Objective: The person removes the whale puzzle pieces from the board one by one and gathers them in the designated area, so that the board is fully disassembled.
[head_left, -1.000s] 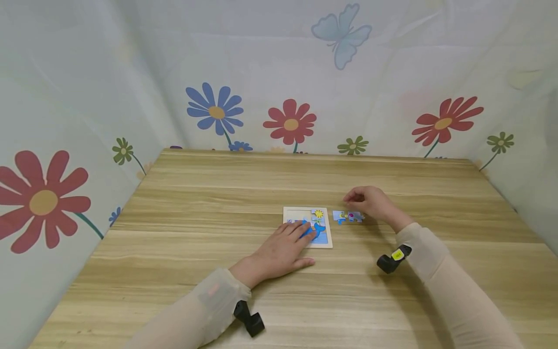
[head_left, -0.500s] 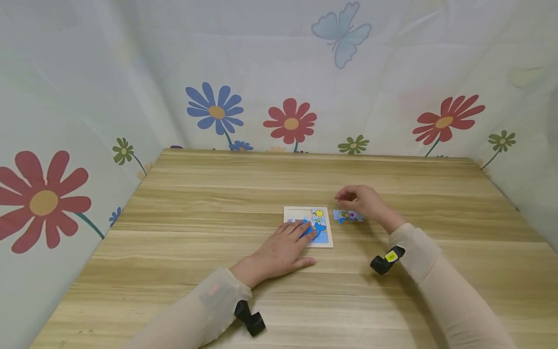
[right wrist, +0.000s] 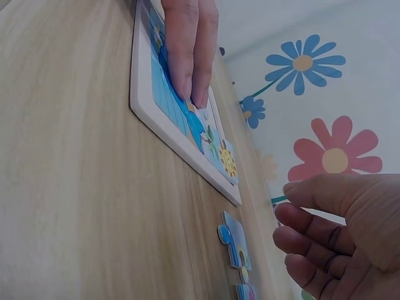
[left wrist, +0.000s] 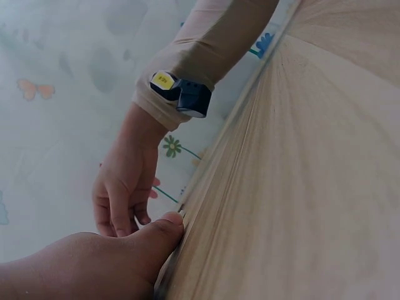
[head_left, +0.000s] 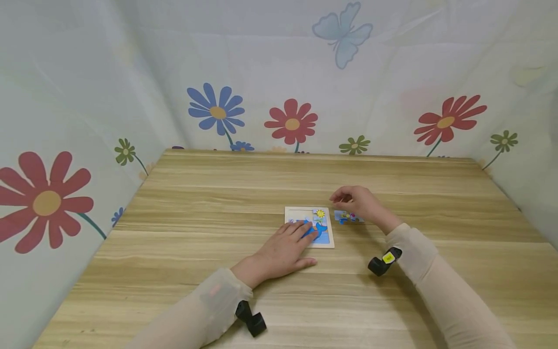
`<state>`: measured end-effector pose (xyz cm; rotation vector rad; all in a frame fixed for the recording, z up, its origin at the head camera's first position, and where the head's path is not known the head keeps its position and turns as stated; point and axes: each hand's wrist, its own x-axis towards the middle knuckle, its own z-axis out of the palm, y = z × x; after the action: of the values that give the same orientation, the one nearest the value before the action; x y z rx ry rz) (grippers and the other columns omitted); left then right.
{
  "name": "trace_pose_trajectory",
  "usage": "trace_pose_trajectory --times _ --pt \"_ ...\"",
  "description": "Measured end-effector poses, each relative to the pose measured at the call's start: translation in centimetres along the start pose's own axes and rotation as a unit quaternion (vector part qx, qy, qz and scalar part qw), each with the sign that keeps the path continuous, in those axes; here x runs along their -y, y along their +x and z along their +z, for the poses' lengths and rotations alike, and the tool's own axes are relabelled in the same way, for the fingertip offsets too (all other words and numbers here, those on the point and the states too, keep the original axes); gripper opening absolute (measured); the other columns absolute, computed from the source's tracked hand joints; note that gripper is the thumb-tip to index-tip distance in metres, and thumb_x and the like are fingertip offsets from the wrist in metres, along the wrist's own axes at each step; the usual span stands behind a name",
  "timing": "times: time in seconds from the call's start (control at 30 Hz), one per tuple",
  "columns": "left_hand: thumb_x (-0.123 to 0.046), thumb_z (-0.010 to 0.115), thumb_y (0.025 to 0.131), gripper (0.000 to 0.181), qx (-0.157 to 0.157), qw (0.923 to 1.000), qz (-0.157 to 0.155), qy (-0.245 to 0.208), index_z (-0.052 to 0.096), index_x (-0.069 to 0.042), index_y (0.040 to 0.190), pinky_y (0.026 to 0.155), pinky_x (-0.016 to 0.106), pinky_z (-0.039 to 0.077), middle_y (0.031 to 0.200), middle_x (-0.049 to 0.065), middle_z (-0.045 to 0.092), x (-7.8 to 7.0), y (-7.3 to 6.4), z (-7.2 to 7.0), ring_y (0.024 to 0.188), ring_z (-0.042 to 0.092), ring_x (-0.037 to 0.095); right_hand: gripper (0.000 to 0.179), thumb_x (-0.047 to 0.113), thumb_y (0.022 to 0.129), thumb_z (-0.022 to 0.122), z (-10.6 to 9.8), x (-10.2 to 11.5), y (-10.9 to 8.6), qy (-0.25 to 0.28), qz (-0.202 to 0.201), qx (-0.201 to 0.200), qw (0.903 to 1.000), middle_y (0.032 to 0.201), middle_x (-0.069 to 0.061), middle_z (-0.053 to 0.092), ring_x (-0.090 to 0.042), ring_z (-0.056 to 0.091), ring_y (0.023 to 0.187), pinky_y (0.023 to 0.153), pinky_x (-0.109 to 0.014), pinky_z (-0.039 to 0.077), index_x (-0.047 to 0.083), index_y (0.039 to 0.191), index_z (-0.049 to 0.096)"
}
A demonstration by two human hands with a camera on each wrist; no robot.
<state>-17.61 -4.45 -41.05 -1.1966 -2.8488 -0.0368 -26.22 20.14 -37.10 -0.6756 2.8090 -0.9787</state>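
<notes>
A small jigsaw puzzle sits in a pale wooden tray (head_left: pixel 332 231), showing part of a blue sea animal and a yellow sun piece (head_left: pixel 320 213). My left hand (head_left: pixel 282 249) rests flat across its lower left, fingers (right wrist: pixel 184 53) straight on the pieces. Bare tray shows at the upper left. Just right of the tray lie loose puzzle pieces (head_left: pixel 340 216), partly hidden by my right hand (head_left: pixel 365 202). That hand hovers above the table, fingers loosely curled. In the right wrist view nothing shows between its thumb and fingers, and a loose piece (right wrist: pixel 236 240) lies below.
The wood-grain table (head_left: pixel 226 184) extends around the tray. A white curtain (head_left: pixel 261 58) printed with flowers and a butterfly hangs behind and at both sides. Black cameras (head_left: pixel 250 320) are strapped to both wrists.
My right hand has moved left, closer to the tray, and now covers more of the loose pieces. The left hand has stayed on the puzzle.
</notes>
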Motion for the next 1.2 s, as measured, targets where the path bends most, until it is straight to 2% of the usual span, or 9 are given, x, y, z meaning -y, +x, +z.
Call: trace_pose_trajectory --times 0.53,0.93,1.2 --pt "-0.059 0.039 0.097 0.066 0.002 1.0000 0.000 0.005 0.037 -0.018 0.149 0.118 0.043 0.028 0.155 0.005 0.037 0.0 0.0 0.1 0.144 0.032 0.025 0.021 0.010 0.091 0.064 1.1 1.2 0.6 -0.009 -0.004 0.020 0.9998 0.104 -0.014 0.070 -0.024 0.064 0.094 0.085 -0.040 0.053 0.001 0.109 0.068" --pt "-0.058 0.039 0.097 0.066 0.003 1.0000 -0.003 0.003 0.037 -0.018 0.149 0.118 0.043 0.027 0.154 0.005 0.037 0.0 0.0 0.0 0.144 0.031 0.025 0.018 0.009 0.089 0.066 1.8 1.6 0.9 -0.021 -0.019 0.027 0.9992 0.098 -0.013 0.071 -0.021 0.064 0.088 0.081 -0.037 0.054 0.000 0.105 0.069" --pt "-0.058 0.040 0.097 0.066 0.000 1.0000 -0.001 0.003 0.037 -0.018 0.149 0.118 0.043 0.028 0.154 0.005 0.037 0.0 0.0 0.0 0.144 0.032 0.025 0.016 0.009 0.088 0.067 2.2 1.7 1.1 -0.032 -0.009 0.037 0.9988 0.094 -0.010 0.070 -0.019 0.063 0.085 0.079 -0.035 0.053 0.002 0.101 0.071"
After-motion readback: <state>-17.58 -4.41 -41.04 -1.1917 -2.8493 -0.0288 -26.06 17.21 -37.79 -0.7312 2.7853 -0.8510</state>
